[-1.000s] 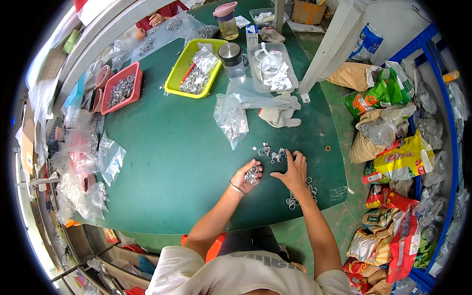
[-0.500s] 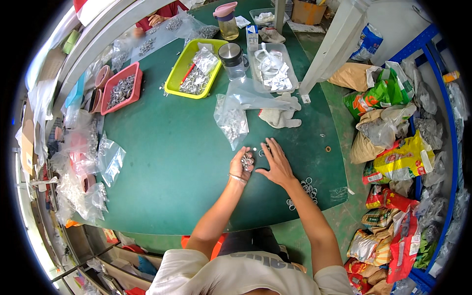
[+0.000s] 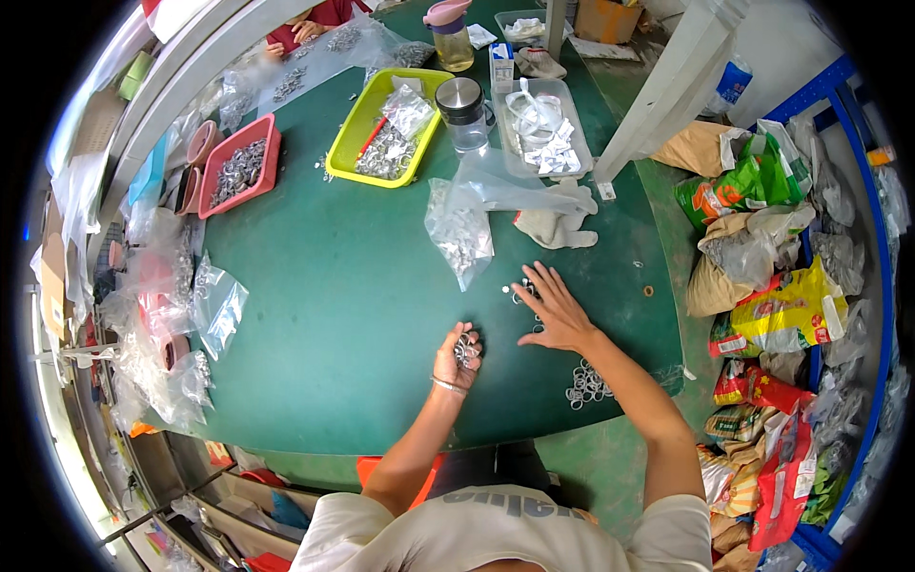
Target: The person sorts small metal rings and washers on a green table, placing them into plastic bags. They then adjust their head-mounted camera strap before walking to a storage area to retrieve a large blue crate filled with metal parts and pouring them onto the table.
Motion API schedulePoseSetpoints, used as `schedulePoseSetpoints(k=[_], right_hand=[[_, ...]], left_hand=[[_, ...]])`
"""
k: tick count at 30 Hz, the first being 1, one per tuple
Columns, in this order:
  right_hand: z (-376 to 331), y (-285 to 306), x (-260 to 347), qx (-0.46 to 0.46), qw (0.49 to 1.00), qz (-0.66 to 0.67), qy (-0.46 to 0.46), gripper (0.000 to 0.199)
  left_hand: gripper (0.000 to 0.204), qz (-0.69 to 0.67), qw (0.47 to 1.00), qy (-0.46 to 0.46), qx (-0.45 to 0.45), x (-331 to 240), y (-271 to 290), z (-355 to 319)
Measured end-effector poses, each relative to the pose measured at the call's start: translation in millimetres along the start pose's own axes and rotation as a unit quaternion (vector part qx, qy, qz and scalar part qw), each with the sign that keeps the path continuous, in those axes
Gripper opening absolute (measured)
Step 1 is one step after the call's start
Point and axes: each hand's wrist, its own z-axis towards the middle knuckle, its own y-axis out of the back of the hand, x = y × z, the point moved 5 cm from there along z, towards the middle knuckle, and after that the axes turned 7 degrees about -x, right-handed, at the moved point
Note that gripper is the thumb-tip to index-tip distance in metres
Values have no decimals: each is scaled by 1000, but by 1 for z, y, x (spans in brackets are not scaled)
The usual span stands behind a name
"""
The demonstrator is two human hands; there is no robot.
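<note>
My left hand point(image 3: 457, 356) is cupped around a handful of small metal rings point(image 3: 466, 349) just above the green table point(image 3: 334, 315). My right hand point(image 3: 554, 307) lies flat with fingers spread, its fingertips on a few loose rings point(image 3: 521, 290) on the table. A second pile of metal rings point(image 3: 586, 385) lies by my right forearm. A clear plastic bag of rings point(image 3: 458, 234) rests just beyond both hands.
A yellow tray point(image 3: 355, 136) and a red tray point(image 3: 272, 145) with metal parts sit at the far side, with a clear tray point(image 3: 572, 129), a jar point(image 3: 464, 110) and a white cloth point(image 3: 558, 221). Plastic bags point(image 3: 217, 303) crowd the left edge; sacks point(image 3: 782, 310) stand right.
My left hand has drawn back toward me with the rings. My right hand has reached forward from the near pile to the loose rings farther out.
</note>
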Motion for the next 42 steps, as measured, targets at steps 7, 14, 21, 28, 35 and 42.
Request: schedulePoseSetpoints(k=[7,14,21,28,35,42], right_hand=[[23,-26,-8,-35,998,4,44,32],[23,-36,-6,-74,989,-92,94,16],[15,-44,-10,-56,989,-134,30,17],[6,-26,-19,-328,889,157,-277,16],[-4,-16,66,-313,895,218,-231,20],[-10,-17,90,-186,981,35,-41,17]], left_hand=[[16,-9,1000,15,1,11,7,-11],[15,-2,1000,22,-14,13,13,-18],[17,2,999,43,3,24,3,-19],[19,-40,985,142,89,44,-14,-6],[36,67,962,242,111,63,-16,9],[39,5,941,92,325,67,-38,15]])
